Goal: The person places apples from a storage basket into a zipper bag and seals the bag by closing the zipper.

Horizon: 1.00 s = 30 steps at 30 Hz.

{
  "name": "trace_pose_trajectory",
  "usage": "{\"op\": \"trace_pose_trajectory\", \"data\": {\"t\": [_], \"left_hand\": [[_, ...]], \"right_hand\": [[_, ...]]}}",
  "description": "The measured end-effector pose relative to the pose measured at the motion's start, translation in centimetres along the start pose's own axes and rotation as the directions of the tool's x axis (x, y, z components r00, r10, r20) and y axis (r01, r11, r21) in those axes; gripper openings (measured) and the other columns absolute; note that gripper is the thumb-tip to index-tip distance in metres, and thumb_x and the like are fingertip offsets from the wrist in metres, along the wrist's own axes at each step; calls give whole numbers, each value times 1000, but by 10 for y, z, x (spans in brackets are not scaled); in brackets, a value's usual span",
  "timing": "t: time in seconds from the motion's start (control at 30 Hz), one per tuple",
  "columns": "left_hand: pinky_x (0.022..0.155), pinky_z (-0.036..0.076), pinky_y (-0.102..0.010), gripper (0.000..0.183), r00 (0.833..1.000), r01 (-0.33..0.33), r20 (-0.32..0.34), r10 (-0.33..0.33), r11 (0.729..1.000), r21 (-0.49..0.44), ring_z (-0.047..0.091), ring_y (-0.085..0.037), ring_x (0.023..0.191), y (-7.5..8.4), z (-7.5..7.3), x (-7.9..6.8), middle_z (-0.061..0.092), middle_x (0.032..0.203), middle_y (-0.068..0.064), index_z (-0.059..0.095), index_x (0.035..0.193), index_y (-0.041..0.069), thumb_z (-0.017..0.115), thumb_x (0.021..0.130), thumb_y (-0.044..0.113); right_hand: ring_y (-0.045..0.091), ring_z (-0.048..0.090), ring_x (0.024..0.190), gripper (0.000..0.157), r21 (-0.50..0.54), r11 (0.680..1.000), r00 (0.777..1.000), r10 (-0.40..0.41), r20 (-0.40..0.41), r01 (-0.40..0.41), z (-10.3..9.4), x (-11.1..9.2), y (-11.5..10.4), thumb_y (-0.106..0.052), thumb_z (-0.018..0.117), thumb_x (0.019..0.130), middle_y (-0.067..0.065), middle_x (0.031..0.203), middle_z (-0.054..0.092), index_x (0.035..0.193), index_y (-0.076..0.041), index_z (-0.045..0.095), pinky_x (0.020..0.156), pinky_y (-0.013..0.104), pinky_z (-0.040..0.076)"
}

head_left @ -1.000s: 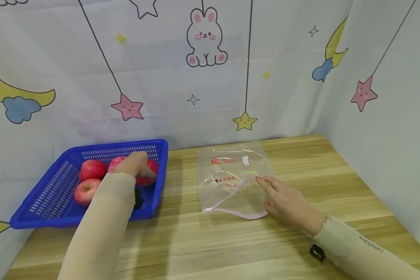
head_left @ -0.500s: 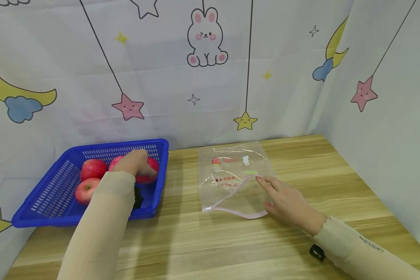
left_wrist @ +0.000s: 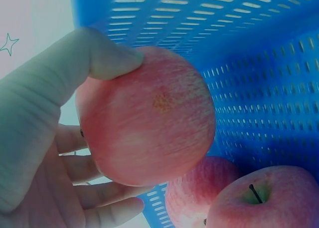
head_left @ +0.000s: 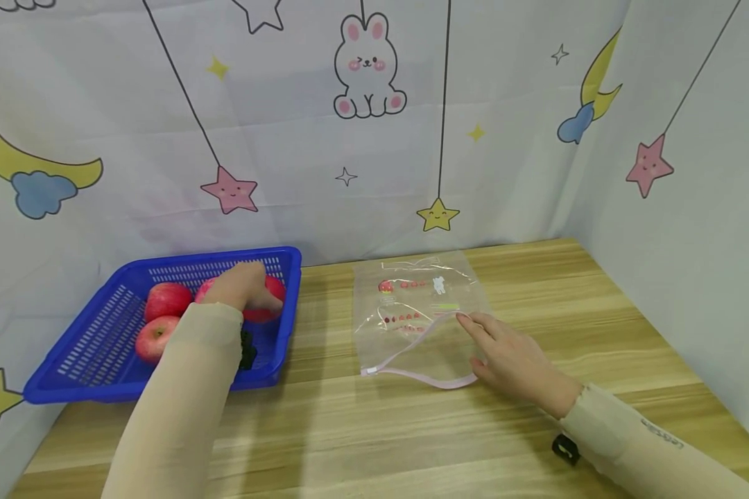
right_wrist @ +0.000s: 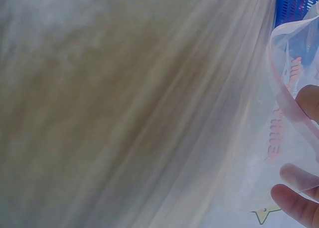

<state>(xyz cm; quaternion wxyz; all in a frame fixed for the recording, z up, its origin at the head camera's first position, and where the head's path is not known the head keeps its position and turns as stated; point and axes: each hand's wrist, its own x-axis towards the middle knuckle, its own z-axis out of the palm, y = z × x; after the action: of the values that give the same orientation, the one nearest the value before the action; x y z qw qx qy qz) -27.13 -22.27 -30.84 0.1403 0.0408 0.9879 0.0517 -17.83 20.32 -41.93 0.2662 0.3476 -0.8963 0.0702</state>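
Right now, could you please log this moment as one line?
left hand: grips apple, at blue basket | right hand: holds clear bag, unzipped

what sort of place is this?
Likely an indoor tabletop booth, staged rather than lived in: a wood-grain table, white cartoon-print curtain behind and at the sides, and a blue plastic basket of apples beside a clear zip bag.

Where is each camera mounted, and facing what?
Head: on the head, facing forward and down; left hand, right hand, sleeves, blue basket, plastic bag.
Left wrist: on that wrist, facing the left hand gripping an apple.
Right wrist: on that wrist, facing the bag's mouth; thumb and fingertips show.
Head and left wrist share that apple and the basket.
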Motion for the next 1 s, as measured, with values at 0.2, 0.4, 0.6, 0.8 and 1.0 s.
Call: {"op": "trace_pose_trajectory", "data": {"t": [0.2,0.4,0.6,0.8,1.0], "left_hand": [[64,46,-35,35,1000,-6,-6,6,1000,10,53,-23,70,1,-2,-1,52,73,-6,50,78,5,72,73,32],[68,48,-37,39,1000,-9,-10,9,1000,0,54,-25,75,0,-3,-2,55,80,-9,52,86,2,72,74,33],[61,45,-33,38,1000,-2,-16,2,1000,-5,53,-24,71,0,-6,-4,52,76,-7,50,84,4,71,74,34],[66,48,-39,41,1000,1,-19,-1,1000,-2,54,-26,75,2,-10,-6,56,82,-11,52,87,3,70,73,37],[67,47,-40,42,1000,-1,-26,1,1000,4,52,-26,75,3,-13,-6,53,79,-9,51,84,4,70,73,39]], "right_hand": [[24,64,88,76,-1,1000,1000,3,0,-3,1,0,0,-18,78,66,12,117,58,134,-4,48,50,26,47],[23,63,87,76,2,1000,1000,13,5,-13,0,0,0,-18,77,66,12,117,58,134,-4,48,48,25,45],[22,63,86,75,5,1000,1000,12,0,-12,0,0,0,-17,77,66,12,117,58,134,-4,49,48,24,44],[22,63,86,75,8,1000,1000,15,7,-15,0,0,1,-17,77,66,12,118,58,134,-5,49,47,23,43],[23,63,86,75,10,1000,1000,12,0,-12,0,0,1,-17,77,66,12,118,58,134,-4,49,46,23,43]]}}
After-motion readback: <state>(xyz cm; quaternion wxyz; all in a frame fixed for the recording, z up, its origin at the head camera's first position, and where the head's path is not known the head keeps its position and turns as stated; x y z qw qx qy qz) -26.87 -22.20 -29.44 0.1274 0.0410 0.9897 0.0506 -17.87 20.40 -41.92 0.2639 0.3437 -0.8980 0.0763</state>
